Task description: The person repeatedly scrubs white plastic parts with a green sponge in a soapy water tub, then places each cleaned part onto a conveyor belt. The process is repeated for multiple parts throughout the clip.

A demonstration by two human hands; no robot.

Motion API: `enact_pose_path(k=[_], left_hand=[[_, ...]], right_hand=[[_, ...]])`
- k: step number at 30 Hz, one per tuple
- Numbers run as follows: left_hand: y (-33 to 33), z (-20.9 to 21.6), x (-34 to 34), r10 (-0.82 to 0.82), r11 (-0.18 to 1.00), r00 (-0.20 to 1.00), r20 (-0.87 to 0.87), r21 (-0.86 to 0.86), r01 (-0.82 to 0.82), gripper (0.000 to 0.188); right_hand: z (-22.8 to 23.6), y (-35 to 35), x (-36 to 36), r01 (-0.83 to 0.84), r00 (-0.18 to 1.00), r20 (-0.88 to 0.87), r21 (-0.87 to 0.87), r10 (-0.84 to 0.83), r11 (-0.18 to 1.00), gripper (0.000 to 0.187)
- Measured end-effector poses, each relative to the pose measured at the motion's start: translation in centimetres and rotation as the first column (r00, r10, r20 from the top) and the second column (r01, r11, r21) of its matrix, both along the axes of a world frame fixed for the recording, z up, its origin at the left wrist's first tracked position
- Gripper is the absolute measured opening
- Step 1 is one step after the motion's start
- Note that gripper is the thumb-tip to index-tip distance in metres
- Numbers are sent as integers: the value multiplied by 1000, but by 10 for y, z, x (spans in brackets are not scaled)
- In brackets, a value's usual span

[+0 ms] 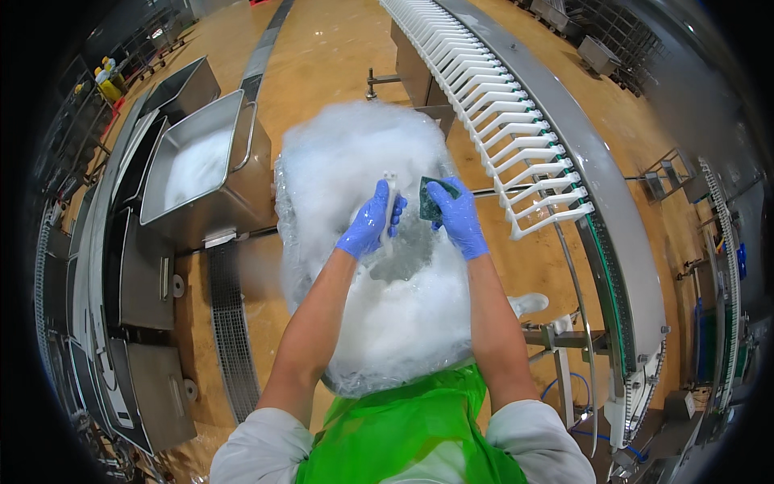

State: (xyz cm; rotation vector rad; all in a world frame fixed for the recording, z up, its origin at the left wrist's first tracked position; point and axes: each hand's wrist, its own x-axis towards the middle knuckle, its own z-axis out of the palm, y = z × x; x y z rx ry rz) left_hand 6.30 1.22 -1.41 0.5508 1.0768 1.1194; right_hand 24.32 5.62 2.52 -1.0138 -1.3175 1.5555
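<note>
My left hand [372, 219], in a blue glove, is closed round a slim white plastic piece [391, 189] held roughly upright. Its top shows above my fingers; the rest is partly hidden by the hand and foam. To its right, my right hand [455, 214], also gloved in blue, grips a dark green scouring pad [428, 198]. A small gap separates the pad from the white piece. Both hands are over a tub lined with clear plastic [355, 382] and heaped with white foam [355, 145]. Greyish water [407, 252] shows through the foam below my hands.
A curved conveyor [556, 89] with a row of white plastic arms [516, 129] runs along the right. On the left stand steel bins [242, 177], one with foam inside. A floor drain grate [232, 323] lies between bins and tub. My green apron [395, 427] touches the tub's near side.
</note>
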Motion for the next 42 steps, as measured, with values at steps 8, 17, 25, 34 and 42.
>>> enact_pose_path(k=[8, 17, 25, 34, 42], left_hand=[[-27, 32, 31, 63, 997, 976, 207, 30, -71, 29], [-2, 3, -15, 100, 977, 799, 593, 95, -193, 60], [-39, 50, 17, -247, 966, 964, 98, 109, 236, 18], [-34, 24, 25, -202, 911, 631, -749, 93, 402, 23], [-36, 28, 7, -296, 911, 680, -671, 17, 413, 28]], right_hand=[[6, -27, -41, 20, 997, 72, 228, -37, 973, 26], [-10, -59, -53, -409, 834, 523, 373, 175, 833, 38], [13, -20, -23, 61, 998, 7, 182, -64, 981, 28], [1, -28, -24, -29, 979, 205, 107, 6, 994, 28], [9, -32, -15, -300, 954, -5, 82, 301, 951, 29]])
